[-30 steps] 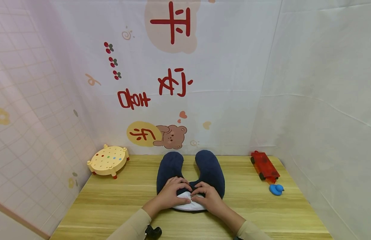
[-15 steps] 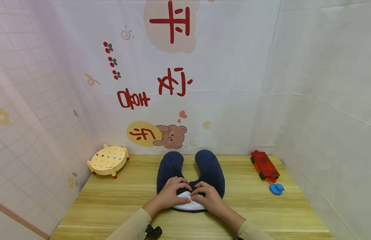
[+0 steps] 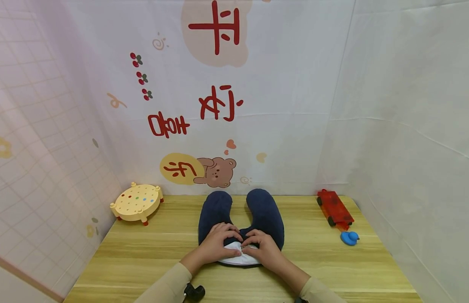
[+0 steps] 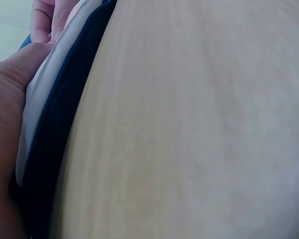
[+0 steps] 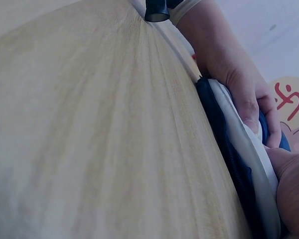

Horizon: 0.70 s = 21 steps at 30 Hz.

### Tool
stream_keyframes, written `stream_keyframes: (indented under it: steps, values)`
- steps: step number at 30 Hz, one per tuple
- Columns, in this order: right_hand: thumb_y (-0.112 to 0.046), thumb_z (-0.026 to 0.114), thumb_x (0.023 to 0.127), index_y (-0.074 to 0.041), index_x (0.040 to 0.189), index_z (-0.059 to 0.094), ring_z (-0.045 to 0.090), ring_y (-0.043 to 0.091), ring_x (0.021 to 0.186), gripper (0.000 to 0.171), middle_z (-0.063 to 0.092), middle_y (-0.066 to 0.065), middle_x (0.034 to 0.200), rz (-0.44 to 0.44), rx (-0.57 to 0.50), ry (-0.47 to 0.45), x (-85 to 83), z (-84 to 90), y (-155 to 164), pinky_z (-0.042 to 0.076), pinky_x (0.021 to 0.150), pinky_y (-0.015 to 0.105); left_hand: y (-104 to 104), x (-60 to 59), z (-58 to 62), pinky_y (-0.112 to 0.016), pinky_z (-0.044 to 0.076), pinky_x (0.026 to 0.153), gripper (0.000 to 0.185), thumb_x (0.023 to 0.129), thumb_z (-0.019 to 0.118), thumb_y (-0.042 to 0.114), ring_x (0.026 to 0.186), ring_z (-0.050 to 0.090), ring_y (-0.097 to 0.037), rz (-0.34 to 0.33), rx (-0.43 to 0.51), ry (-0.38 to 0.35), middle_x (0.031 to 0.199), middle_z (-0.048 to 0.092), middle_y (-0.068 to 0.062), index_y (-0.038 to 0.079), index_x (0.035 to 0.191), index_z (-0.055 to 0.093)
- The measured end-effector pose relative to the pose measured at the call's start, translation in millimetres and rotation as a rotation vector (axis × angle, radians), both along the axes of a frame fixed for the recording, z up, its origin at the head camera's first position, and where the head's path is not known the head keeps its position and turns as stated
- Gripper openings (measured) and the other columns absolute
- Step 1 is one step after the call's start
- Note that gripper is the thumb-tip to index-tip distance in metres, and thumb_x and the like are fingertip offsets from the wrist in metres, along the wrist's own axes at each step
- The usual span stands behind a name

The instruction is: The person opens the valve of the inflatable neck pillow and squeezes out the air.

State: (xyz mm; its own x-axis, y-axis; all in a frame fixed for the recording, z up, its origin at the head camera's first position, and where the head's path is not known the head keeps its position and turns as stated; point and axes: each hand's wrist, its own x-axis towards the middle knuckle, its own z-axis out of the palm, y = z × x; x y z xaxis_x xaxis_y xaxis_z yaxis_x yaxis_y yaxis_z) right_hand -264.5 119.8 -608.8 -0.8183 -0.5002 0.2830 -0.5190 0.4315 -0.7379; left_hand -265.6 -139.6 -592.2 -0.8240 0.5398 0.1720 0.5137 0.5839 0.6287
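Note:
A dark blue U-shaped neck pillow [image 3: 267,212] lies on the table, its two arms pointing toward the back wall. Along its near curve a white inner part [image 3: 238,260] shows through the opened cover. My left hand [image 3: 217,244] pinches this white part with thumb and curled fingers, and my right hand [image 3: 265,249] does the same just beside it, fingertips nearly meeting in the middle. In the left wrist view the zipper edge [image 4: 51,102] runs below the white fabric. The right wrist view has the white strip [image 5: 241,132] under both hands; some fingertips are hidden in the fabric.
On the wooden table [image 3: 151,261], a round yellow pegged toy stand [image 3: 137,203] is at the back left. A red toy cart [image 3: 334,208] and a small blue duck [image 3: 350,238] are at the right. Printed white cloth walls [image 3: 287,105] enclose the table.

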Motion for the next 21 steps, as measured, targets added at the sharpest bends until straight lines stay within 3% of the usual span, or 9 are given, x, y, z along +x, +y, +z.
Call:
stream_keyframes:
  steps: [21]
  values:
    - [-0.023, 0.090, 0.095, -0.028, 0.101, 0.088, 0.067, 0.018, 0.118, 0.007, 0.073, -0.009, 0.119, 0.005, 0.005, 0.016, 0.2, 0.4, -1.5, 0.056, 0.105, 0.037, 0.8, -0.6, 0.1, -0.071, 0.023, 0.127, 0.035, 0.094, 0.088, 0.051, 0.150, 0.045, -0.035, 0.000, -0.006, -0.004, 0.140, 0.064, 0.008, 0.030, 0.121, 0.081]
